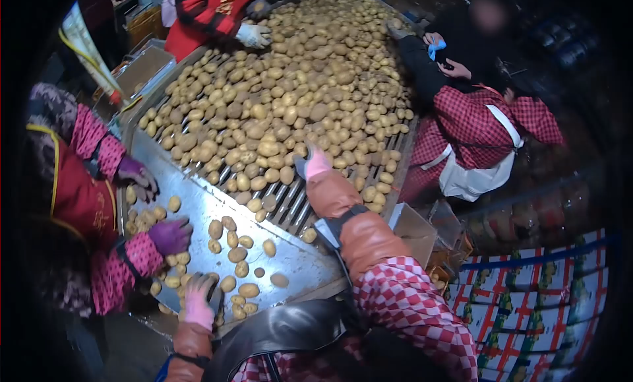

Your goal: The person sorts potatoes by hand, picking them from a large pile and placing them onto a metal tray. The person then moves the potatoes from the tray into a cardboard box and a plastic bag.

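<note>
My right hand [314, 163], in a pink glove with grey fingers, reaches out over the slatted rack at the near edge of a large heap of potatoes [283, 85]. Its thumb and fingers are apart, right beside several potatoes. My left hand [199, 301], gloved the same way, is low over the near edge of the metal tray [303, 256]. The fingers there are spread and curve downward, next to loose potatoes [248, 290]. More potatoes [237, 254] lie scattered across the tray's middle.
At left, a co-worker's purple-gloved hands [170, 236] are over the tray. Another person's white-gloved hand [254, 35] touches the heap at the back. On the right stands a person in a checked garment [471, 121]. Printed cartons [527, 303] are stacked lower right; a cardboard box [412, 231] adjoins the rack.
</note>
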The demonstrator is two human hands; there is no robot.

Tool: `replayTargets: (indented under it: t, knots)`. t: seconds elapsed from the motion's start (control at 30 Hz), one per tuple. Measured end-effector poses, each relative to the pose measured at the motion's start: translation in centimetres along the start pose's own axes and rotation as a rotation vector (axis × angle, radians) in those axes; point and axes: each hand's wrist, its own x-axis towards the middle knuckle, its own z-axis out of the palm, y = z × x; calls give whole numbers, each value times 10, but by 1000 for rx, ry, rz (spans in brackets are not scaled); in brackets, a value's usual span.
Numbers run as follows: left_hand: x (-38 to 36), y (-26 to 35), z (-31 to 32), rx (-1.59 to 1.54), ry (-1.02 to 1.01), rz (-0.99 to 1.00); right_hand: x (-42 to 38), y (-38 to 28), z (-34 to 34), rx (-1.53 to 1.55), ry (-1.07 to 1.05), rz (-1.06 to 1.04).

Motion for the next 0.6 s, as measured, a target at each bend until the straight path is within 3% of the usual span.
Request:
replayTargets:
  t: [0.1,0.17,0.3,0.37,0.43,0.5,0.6]
  knots:
    - [-11,4,-7,204,16,-81,6,-19,19,-54,-99,98]
    - [-15,-3,1,231,-43,-112,-20,-52,26,-297,-285,-10]
    - [5,17,1,300,-135,-128,-82,-110,9,-275,-527,-249]
    - [16,18,2,319,-147,-115,-102,-85,62,-260,-460,-317]
    - [15,15,1,203,-206,-241,-127,-74,80,-234,-399,-389]
    - [35,20,0,236,-177,-177,-145,-68,65,-244,-549,-525]
    - [131,21,10,66,-532,1492,-138,-23,65,-44,-600,-627]
